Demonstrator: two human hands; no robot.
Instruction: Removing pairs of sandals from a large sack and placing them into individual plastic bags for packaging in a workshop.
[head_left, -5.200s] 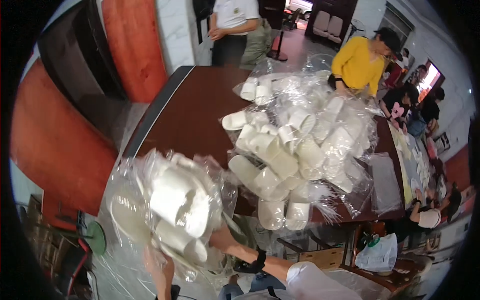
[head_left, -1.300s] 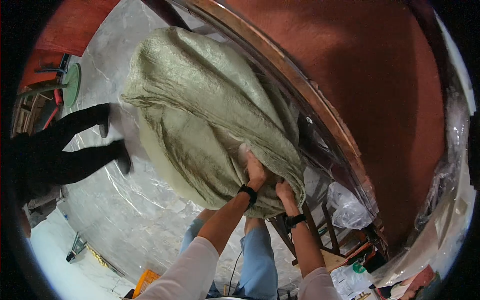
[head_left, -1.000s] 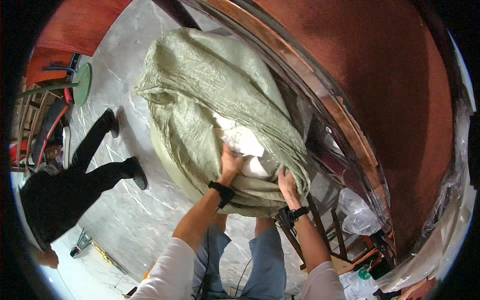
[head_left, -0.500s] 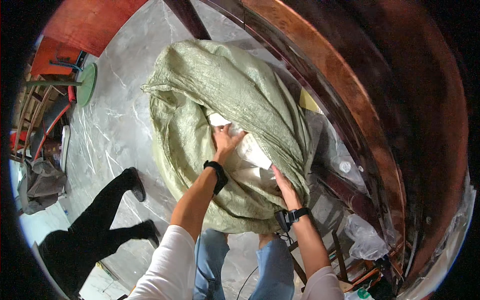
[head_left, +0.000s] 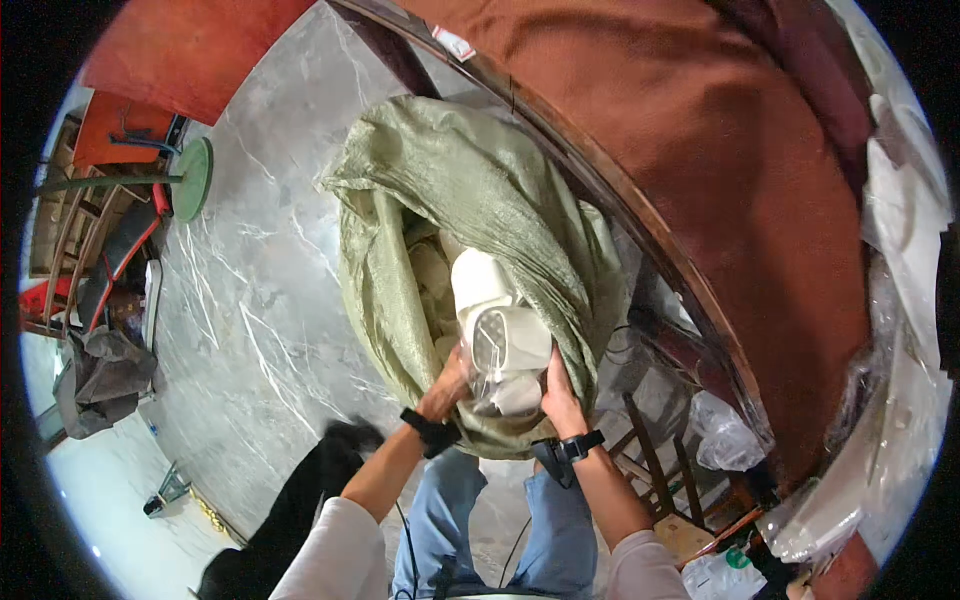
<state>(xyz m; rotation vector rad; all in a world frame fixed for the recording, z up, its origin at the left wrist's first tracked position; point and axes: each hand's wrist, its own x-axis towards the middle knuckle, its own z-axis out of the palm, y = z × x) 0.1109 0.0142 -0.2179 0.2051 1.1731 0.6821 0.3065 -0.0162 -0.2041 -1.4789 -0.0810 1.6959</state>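
A large pale green woven sack [head_left: 480, 150] stands on the floor before my legs, its mouth gaping and its rim folded over. In that opening, a bundle of white slippers [head_left: 512, 342] in clear plastic shows a dotted inner sole. My left hand [head_left: 452, 385] grips the bundle's left side, its fingers partly hidden by it. On the opposite side my right hand [head_left: 562, 395] presses against it with fingers closed along the edge. More pale, rounded pieces [head_left: 432, 275] lie deeper inside the sack, too shadowed to name.
To the right runs a dark wooden edge with a reddish-brown surface [head_left: 690, 130]. A green round-topped stool [head_left: 193, 180] lies at the left. Another person's dark-clothed leg [head_left: 290, 510] is at the lower left. A clear plastic bag [head_left: 725, 435] sits beside a wooden chair [head_left: 655, 455].
Both hands have drawn together around the white slippers, which now show more fully in the sack's mouth. My view has shifted. The other person's leg has moved right.
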